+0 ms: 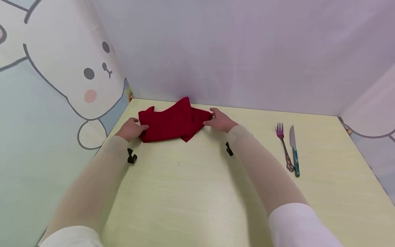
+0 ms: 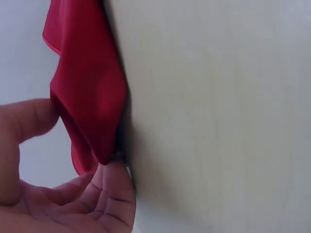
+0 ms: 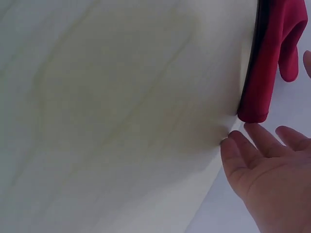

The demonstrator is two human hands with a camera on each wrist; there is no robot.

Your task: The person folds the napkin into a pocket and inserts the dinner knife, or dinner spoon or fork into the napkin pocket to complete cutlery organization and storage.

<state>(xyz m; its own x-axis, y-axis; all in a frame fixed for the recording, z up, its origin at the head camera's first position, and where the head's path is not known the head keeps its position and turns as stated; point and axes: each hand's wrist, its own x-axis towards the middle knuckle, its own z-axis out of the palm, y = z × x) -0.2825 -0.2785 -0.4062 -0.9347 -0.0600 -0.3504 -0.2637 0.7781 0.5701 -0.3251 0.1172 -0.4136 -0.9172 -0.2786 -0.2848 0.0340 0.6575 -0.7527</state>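
Note:
A crumpled, folded red cloth (image 1: 168, 123) lies near the back left of the table. My left hand (image 1: 131, 129) is at its left end. Seen from the left wrist, the thumb (image 2: 36, 116) is at the upper edge of the cloth (image 2: 92, 87) and the fingertips are at its lower corner, with a wide gap between thumb and fingers. At the cloth's right end is my right hand (image 1: 220, 120). In the right wrist view its fingers (image 3: 265, 141) are spread and loosely bent, the tips right beside the end of the cloth (image 3: 265, 87).
To the right on the pale wooden table (image 1: 185, 192) lie a fork (image 1: 284, 147) and a knife with a teal handle (image 1: 294, 151), side by side. A pale curtain (image 1: 231, 58) hangs behind the table, and a cartoon-printed curtain (image 1: 55, 113) along the left.

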